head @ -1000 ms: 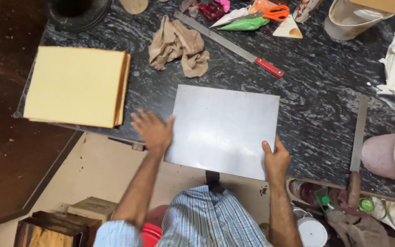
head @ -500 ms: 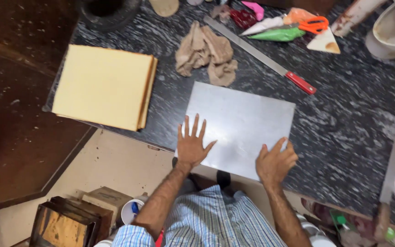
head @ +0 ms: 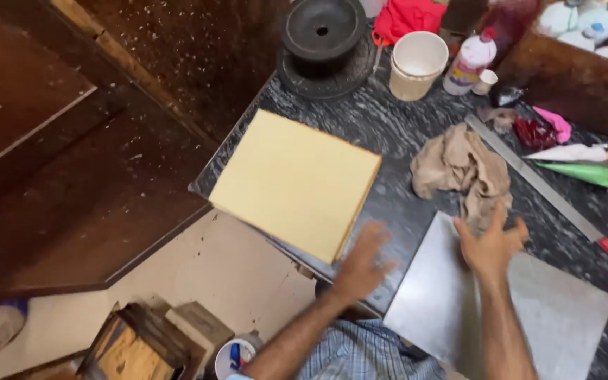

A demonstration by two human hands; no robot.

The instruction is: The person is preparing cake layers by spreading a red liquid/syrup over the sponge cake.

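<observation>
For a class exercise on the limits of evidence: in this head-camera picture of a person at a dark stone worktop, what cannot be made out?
- Left hand: motion-blurred; contact with the yellow board stack unclear.
- Grey metal sheet: lower corner cut off by the frame edge; the right hand and forearm cover part.
- Long steel ruler: red end runs out of frame.
- White bottle: label too small.

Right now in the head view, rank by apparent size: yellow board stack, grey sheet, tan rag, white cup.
1 and 2. Yellow board stack and grey sheet: too alike to rank; the sheet is nearer the camera, partly covered by the right arm and cut off by the frame.
3. Tan rag.
4. White cup.
</observation>
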